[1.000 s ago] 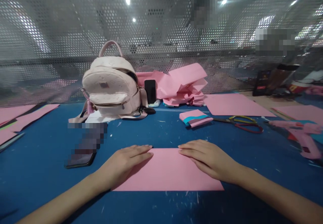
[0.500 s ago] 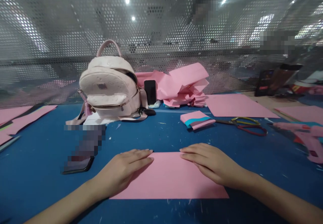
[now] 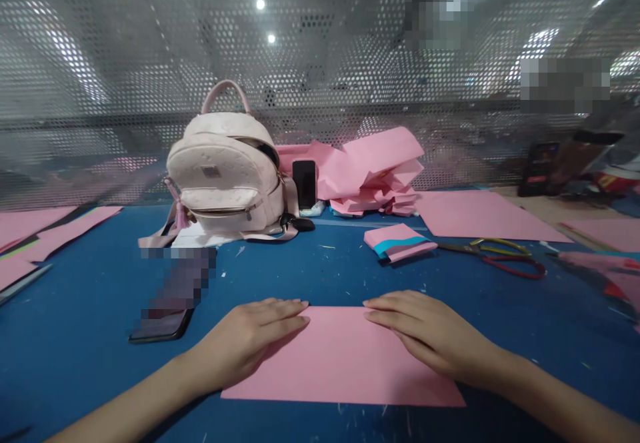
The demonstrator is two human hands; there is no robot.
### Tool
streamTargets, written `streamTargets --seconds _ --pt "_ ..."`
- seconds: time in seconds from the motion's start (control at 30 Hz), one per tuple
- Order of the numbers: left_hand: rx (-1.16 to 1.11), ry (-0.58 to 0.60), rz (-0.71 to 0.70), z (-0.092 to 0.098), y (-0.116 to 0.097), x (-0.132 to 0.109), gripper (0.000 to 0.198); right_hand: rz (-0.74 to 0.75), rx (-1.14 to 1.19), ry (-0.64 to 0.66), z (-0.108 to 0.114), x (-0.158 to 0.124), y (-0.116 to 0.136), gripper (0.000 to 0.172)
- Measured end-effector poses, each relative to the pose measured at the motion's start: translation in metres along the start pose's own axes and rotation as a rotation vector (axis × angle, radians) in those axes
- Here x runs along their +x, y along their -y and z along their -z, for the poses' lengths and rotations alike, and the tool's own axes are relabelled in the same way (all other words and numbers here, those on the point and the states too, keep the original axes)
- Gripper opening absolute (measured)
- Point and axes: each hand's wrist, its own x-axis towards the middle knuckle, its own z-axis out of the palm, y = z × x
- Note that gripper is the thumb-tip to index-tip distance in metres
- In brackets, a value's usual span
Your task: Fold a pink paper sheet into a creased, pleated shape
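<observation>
A folded pink paper sheet lies flat on the blue table right in front of me. My left hand rests flat on its left part, fingers stretched out and pointing right along the far edge. My right hand lies flat on its right part, fingers stretched out and pointing left. The fingertips of both hands press near the paper's far edge and stay a little apart from each other. Neither hand holds anything.
A dark phone lies left of my left hand. Behind stand a pale pink backpack, a second phone and a heap of crumpled pink paper. A pink-and-teal folded piece, scissors and pink sheets lie to the right.
Both hands stay flat on the pink paper in the same pose. Only the view has shifted slightly, so everything sits a bit lower and to the right.
</observation>
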Motion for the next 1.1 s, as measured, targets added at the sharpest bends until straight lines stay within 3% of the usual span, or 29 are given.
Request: streamTargets --seconds 0.37,0.67,1.1 --pt "0.058 0.032 0.004 -0.003 0.001 -0.002 0.048 0.043 -0.063 -0.027 0.002 0.002 0.000 0.048" --pt "0.125 0.021 -0.010 -0.004 0.001 -0.001 0.048 0.163 -0.197 -0.083 0.000 0.005 0.011 0.045" --pt "0.140 -0.033 -0.030 -0.006 0.001 -0.001 0.047 0.084 -0.032 0.166 0.007 0.007 0.012 0.058"
